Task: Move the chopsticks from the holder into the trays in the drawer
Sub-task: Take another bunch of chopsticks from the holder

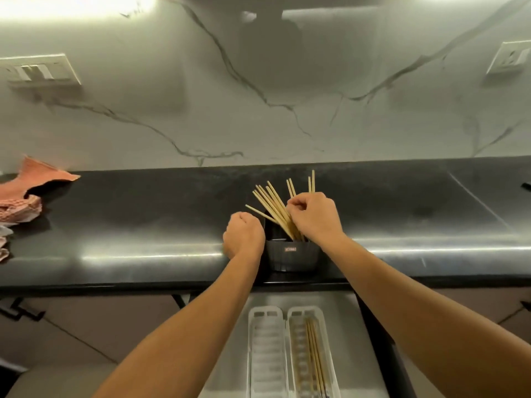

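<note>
**Both hands at the chopstick holder, one tray partly filled**

Head view: a dark holder (291,255) stands on the black countertop (143,225), close to its front edge. A bunch of pale wooden chopsticks (273,208) stands in the holder, fanned out and leaning mostly left and away from the camera; a few stand more upright behind the right hand. The right hand (314,218) is over the holder's right side, fingers curled and pinching into the bunch of chopsticks. How many sticks it holds cannot be told. The left hand (244,235) is clenched against the holder's left side, touching or gripping the wall; fingers hidden, so exact contact is unclear.

Below the counter edge an open drawer (344,340) holds two white trays side by side. The left tray (265,354) shows only its ribbed floor. The right tray (298,340) has a few chopsticks in the tray (314,360) lying lengthwise.

Far left on the countertop lies a crumpled pink cloth (26,191). A marble backsplash (258,110) rises behind, with a switch plate (40,70) on the left and an outlet plate (510,57) on the right.
</note>
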